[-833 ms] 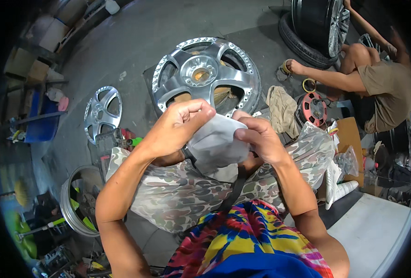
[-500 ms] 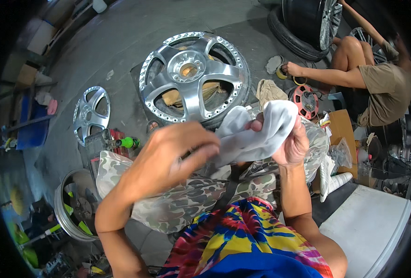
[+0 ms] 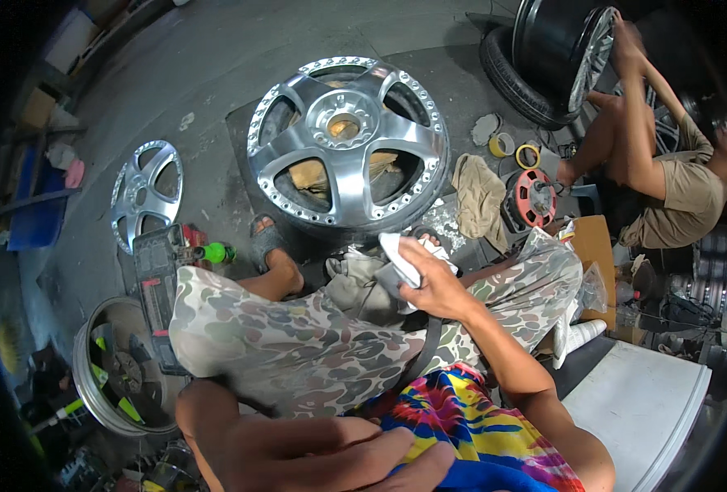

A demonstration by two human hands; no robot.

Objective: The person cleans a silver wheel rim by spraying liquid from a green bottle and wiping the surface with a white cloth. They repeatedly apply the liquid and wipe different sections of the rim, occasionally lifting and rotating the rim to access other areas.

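A white cloth [image 3: 398, 252], bunched up with a greyish patch, is gripped in my right hand [image 3: 437, 285] between my knees. My left hand [image 3: 331, 453] is close to my chest at the bottom, its fingers stretched out and holding nothing. Beyond the cloth lies a large silver five-spoke wheel [image 3: 350, 172], face up on a tire, with small holes or bolts round its rim. Grey crumpled cloth [image 3: 355, 283] sits below it, between my legs. A beige rag [image 3: 478, 197] is on the floor to the wheel's right.
A smaller silver wheel face [image 3: 140, 195] and a dark toolbox [image 3: 160, 275] with a green-capped bottle [image 3: 216, 252] are on the left. A red reel [image 3: 534, 197] and tape rolls [image 3: 501, 145] lie right. A co-worker [image 3: 692, 193] sits at another wheel [image 3: 548, 49].
My right hand has lowered and moved left, bunching the cloth. My left hand has pulled back toward my chest, away from the cloth. The co-worker's hand went from the tape up to the wheel.
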